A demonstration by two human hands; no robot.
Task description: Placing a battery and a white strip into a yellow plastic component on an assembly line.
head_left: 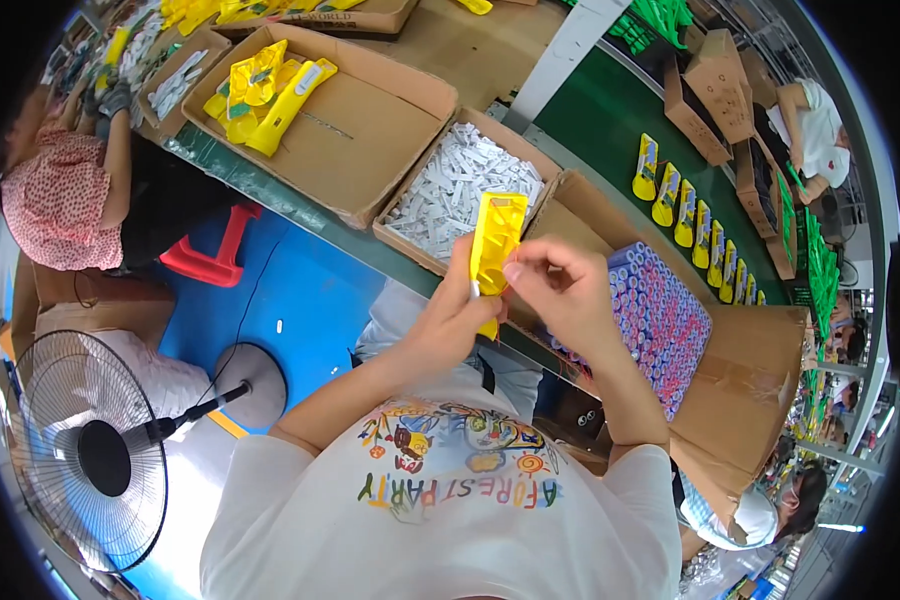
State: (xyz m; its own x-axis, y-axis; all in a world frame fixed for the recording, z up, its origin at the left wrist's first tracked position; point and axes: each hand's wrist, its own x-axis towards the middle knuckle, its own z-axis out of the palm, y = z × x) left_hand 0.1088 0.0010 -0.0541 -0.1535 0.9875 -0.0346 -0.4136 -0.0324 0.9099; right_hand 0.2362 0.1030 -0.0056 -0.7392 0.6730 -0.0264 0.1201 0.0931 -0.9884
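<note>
From the head view I see my two hands up in front of my chest, and both are on one yellow plastic casing (pixel 496 240). My left hand (pixel 448 318) is closed around the lower part of it and holds it upright. My right hand (pixel 560 285) pinches its right edge with the fingertips (pixel 513 270), near the middle. A small white bit shows at the casing's left edge, just by my left thumb, but I cannot tell what it is.

The casing is up in the air, above the near edge of the worktop (pixel 470 50). Just behind it is a cardboard box of small white parts (pixel 465 185). To the right of my hands is a cardboard box packed with purple battery cells (pixel 660 315) standing on end. Farther left is a big flat cardboard box (pixel 370 120) with a few yellow casings (pixel 265 90) lying in its far corner.

A green belt (pixel 610 120) runs past the boxes, with a row of yellow pieces (pixel 695 225) lined up on it. A person in a spotted pink top (pixel 55 200) sits at the far left beside a red stool (pixel 215 255). A standing fan (pixel 80 450) is on the blue floor at the lower left
</note>
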